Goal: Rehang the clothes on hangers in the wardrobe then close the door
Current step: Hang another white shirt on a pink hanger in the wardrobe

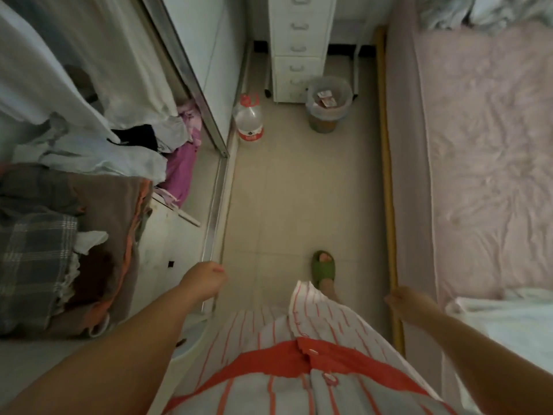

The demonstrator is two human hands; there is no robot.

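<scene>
Clothes fill the open wardrobe at the far left: pale white and cream garments hang down from above, their hems ending over a loose heap of light blue, white, black and purple pieces, with a bright magenta cloth spilling toward the front edge. Lower in the wardrobe lies a folded stack, brown on top with an orange edge, beside a grey plaid fabric. The sliding door, white with a metal frame, stands pushed toward the far end, its track running along the tiled floor. The left hand hovers just above the near end of that track, fingers curled into a loose fist and holding nothing. Farther along the floor stand a large clear water bottle with a red label, a white drawer unit and a lined waste bin. A foot in a green slipper shows below a striped dress. The right hand hangs beside the bed, fingers drawn together, empty as far as can be seen. The bed carries a pink cover.
</scene>
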